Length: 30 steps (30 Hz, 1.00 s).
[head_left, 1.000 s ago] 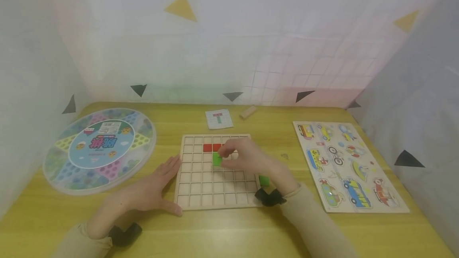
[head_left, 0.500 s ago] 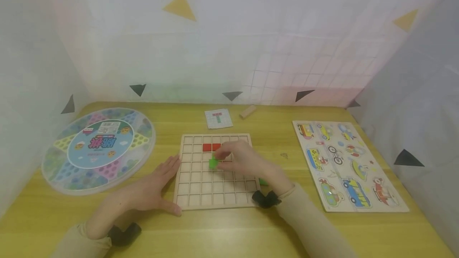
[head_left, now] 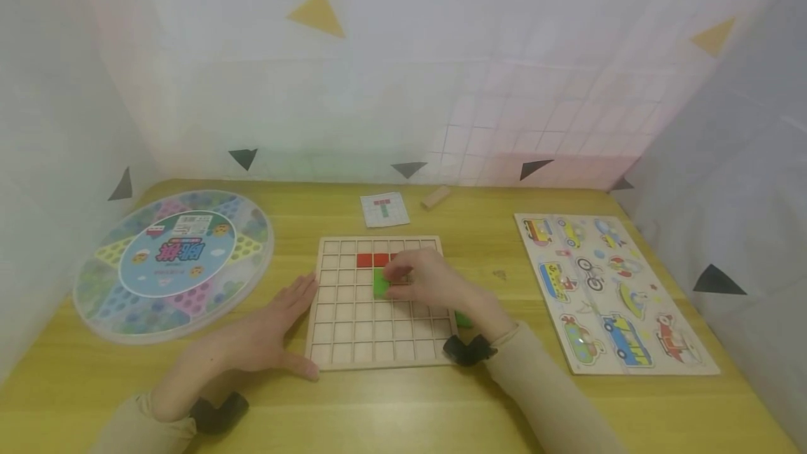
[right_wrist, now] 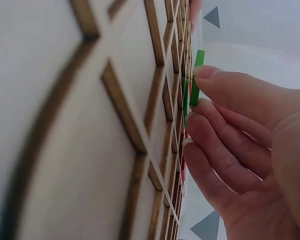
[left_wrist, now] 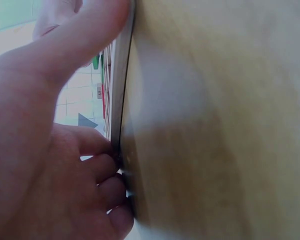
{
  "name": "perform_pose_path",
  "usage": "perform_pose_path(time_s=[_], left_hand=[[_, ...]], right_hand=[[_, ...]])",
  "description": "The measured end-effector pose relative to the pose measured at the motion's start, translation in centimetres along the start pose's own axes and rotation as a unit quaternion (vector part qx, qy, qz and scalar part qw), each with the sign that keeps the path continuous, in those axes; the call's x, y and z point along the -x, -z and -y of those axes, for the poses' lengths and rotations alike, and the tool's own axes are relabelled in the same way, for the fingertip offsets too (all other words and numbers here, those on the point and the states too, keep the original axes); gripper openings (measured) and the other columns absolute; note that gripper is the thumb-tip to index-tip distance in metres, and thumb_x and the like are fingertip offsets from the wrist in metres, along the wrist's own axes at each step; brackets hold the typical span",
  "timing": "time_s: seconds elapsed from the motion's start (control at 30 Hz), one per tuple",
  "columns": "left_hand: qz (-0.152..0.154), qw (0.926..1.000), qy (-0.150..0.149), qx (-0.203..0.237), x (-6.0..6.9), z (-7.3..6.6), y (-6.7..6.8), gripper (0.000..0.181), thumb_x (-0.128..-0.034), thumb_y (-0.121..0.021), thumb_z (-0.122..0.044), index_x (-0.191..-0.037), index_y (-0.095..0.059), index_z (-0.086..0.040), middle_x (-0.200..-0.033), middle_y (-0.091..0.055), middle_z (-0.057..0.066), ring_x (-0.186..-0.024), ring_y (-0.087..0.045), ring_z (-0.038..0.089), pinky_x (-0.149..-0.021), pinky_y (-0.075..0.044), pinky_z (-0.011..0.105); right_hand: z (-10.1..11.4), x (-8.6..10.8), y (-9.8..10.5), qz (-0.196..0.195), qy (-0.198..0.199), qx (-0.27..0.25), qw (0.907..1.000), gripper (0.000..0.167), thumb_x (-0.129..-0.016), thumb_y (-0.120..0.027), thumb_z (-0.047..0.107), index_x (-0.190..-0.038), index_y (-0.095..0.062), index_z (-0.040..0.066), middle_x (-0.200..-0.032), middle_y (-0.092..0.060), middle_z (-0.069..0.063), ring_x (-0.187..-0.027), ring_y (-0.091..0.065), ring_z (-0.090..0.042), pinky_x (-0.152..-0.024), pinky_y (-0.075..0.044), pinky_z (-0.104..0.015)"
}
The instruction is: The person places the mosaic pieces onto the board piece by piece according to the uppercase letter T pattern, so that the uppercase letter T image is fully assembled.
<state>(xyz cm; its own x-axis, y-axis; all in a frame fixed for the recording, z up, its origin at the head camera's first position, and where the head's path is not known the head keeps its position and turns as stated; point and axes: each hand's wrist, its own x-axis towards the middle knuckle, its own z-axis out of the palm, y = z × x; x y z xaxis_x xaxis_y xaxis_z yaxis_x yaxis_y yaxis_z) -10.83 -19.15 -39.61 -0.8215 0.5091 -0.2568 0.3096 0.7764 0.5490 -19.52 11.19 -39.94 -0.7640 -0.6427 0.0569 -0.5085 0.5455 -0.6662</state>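
Note:
My left hand (head_left: 265, 335) rests against the left edge of a wooden grid board (head_left: 343, 352), its thumb at the near corner. In the left wrist view the left fingers (left_wrist: 112, 192) lie along the board's rim. Over the board, my right hand (head_left: 429, 279) pinches a green square tile (right_wrist: 197, 82) between thumb and fingertips. The right wrist view shows that tile on edge, just off the grid. Another green tile (right_wrist: 186, 95) sits in a cell beside it. Red tiles (head_left: 372, 260) fill cells in a row above; the right fingers partly cover that row's right end.
Behind the board lie a pattern card (head_left: 385, 209) with a red and green T and a small wooden block (head_left: 436, 196). A round game box (head_left: 176, 265) is at left, a vehicle picture puzzle (head_left: 611, 300) at right. More green (head_left: 463, 319) shows beside the right wrist.
My right hand brought the pinched green tile down toward the cell below the other green one, then shifted it slightly right. The left hand stays in place.

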Motion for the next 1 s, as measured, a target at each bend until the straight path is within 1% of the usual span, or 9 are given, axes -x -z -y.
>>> perform_pose_path(time_s=[0.17,0.43,0.63,0.8,1.0], left_hand=[[0.0,1.0,0.001,-0.001,0.01,-0.01,-0.01,0.135,-0.0677,-0.077,-0.07,-0.161,-0.004,-0.006,-0.167,0.002,0.019,-0.152,-0.003,0.046,-0.12,-0.013,0.063],[0.0,1.0,0.004,-0.002,0.03,-0.08,0.06,0.134,-0.0678,-0.076,-0.071,-0.161,-0.004,-0.007,-0.167,0.003,0.018,-0.152,-0.003,0.046,-0.12,-0.013,0.063],[-0.002,1.0,-0.001,-0.001,0.01,-0.07,0.02,0.134,-0.0682,-0.077,-0.07,-0.161,-0.004,-0.006,-0.167,0.003,0.018,-0.152,-0.002,0.046,-0.12,-0.013,0.063],[-0.002,1.0,-0.003,-0.002,-0.03,0.0,-0.04,0.135,-0.068,-0.077,-0.07,-0.16,-0.004,-0.005,-0.167,0.002,0.019,-0.151,-0.002,0.047,-0.12,-0.012,0.063],[-0.003,1.0,0.001,-0.007,-0.03,0.05,-0.03,0.135,-0.0677,-0.076,-0.071,-0.161,-0.004,-0.006,-0.167,0.002,0.018,-0.152,-0.003,0.046,-0.12,-0.013,0.062]], right_hand=[[-0.16,-0.01,-0.02,0.002,-0.006,0.005,1.0,0.025,-0.083,-0.083,0.017,-0.106,-0.074,0.01,-0.1,-0.075,0.004,-0.09,-0.067,-0.006,-0.086,-0.057,-0.026],[-0.35,0.0,-0.1,0.003,0.004,0.013,0.9999,0.024,-0.082,-0.083,0.016,-0.104,-0.074,0.011,-0.098,-0.074,0.004,-0.089,-0.066,-0.006,-0.085,-0.057,-0.025],[-0.5,0.04,-0.12,0.016,0.002,0.0,0.9999,0.023,-0.083,-0.083,0.016,-0.103,-0.074,0.011,-0.097,-0.073,0.004,-0.088,-0.065,-0.005,-0.083,-0.056,-0.022],[-0.27,0.14,-0.1,0.022,-0.002,0.0,0.9998,0.023,-0.083,-0.083,0.016,-0.103,-0.074,0.011,-0.097,-0.073,0.004,-0.087,-0.065,-0.006,-0.082,-0.056,-0.022],[-0.15,0.08,-0.2,0.016,0.0,0.008,0.9998,0.023,-0.082,-0.083,0.013,-0.103,-0.073,0.01,-0.098,-0.073,0.003,-0.087,-0.065,-0.008,-0.081,-0.057,-0.023]])
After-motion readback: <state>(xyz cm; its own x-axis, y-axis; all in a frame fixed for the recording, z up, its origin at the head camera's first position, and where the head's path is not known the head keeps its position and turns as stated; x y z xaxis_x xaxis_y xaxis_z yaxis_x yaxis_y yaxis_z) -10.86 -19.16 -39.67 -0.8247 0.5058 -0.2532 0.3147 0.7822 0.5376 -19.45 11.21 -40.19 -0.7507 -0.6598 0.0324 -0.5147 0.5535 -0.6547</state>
